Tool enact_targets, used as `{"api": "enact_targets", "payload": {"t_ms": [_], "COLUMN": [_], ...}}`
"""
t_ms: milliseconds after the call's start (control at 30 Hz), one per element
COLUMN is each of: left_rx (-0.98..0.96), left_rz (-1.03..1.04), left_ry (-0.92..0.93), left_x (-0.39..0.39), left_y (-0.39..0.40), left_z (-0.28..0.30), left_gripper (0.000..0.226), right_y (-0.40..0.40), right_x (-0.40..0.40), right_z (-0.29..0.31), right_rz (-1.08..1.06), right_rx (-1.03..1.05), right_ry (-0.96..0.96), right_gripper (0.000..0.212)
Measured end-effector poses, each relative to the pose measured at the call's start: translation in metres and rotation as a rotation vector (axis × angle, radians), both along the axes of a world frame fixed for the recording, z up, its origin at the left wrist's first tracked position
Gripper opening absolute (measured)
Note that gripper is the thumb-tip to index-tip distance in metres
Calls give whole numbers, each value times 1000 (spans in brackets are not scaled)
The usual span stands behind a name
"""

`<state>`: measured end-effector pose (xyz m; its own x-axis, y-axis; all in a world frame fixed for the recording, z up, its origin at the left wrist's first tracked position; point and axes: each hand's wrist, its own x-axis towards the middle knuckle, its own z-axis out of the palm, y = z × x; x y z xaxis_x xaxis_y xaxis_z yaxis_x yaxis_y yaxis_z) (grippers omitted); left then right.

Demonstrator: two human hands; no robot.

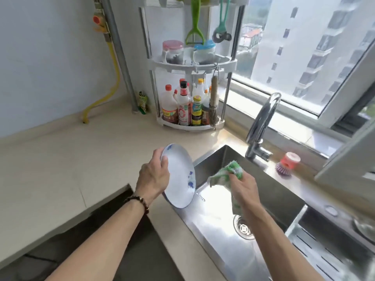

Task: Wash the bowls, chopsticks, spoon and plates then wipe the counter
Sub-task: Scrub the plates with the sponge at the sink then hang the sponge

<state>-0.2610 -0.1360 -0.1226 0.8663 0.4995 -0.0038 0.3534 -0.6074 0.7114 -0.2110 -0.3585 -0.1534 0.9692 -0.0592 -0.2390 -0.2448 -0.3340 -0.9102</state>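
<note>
My left hand (pixel 155 176) grips the left rim of a white plate (pixel 180 179) with blue flower marks. The plate is tilted on edge, its face turned right, over the left edge of the steel sink (pixel 223 240). My right hand (pixel 244 188) holds a green and white dishcloth (pixel 227 173) bunched in its fingers, a short way to the right of the plate and apart from it. Part of the cloth hangs down under my palm. No bowls, chopsticks or spoon show in this view.
A chrome faucet (pixel 261 126) stands behind the sink. A pink and purple dish brush (pixel 287 164) sits on the ledge to its right. A white corner rack (pixel 190 94) with sauce bottles is at the back. The beige counter (pixel 71 159) stretches left. A drain rack (pixel 334 252) fills the right basin.
</note>
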Motion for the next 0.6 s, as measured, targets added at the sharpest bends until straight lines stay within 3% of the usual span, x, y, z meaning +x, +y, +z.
{"api": "enact_targets", "payload": {"t_ms": [200,400,600], "left_rx": [135,178,-56], "left_rz": [-86,-133,-142], "left_ry": [89,120,102], "left_x": [24,31,28], "left_y": [-39,-58,-64], "left_z": [4,12,16], "left_gripper": [40,42,39], "right_y": [-36,-40,-3], "right_x": [2,3,6], "right_z": [-12,-18,9], "right_rz": [-112,-95,37], "right_rx": [214,291,411], "right_ry": [190,204,-26], "right_gripper": [19,19,11]}}
